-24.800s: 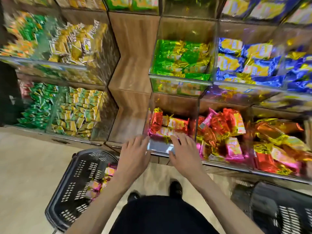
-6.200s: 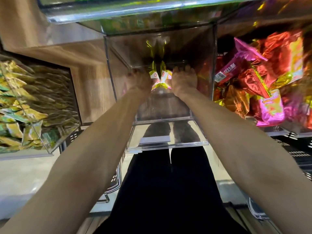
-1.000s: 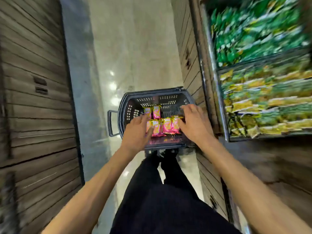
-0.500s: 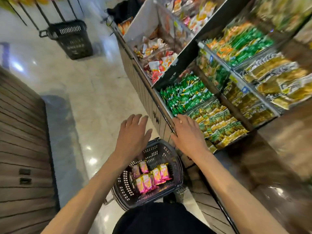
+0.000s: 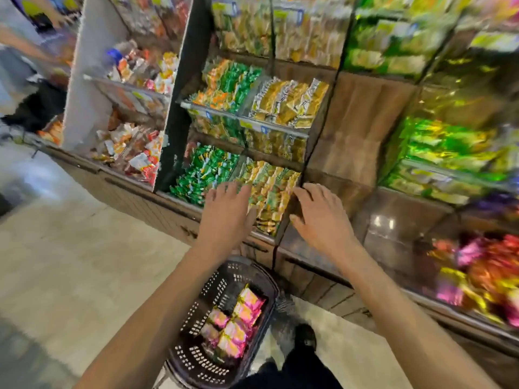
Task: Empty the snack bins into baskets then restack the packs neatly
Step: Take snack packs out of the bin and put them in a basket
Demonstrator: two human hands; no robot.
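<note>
Both hands are raised palm down, with nothing held. The left hand point(image 5: 228, 213) has straight, spread fingers; the right hand point(image 5: 323, 220) has relaxed, slightly bent fingers. A basket point(image 5: 193, 357) is noted on the floor point(image 5: 70, 262), below and between the hands, with pink packs point(image 5: 238, 318) laid inside. Yellow packs point(image 5: 271, 189) are seen in a bin point(image 5: 264, 235) just beyond the hands. Contact with the bin cannot be told.
</note>
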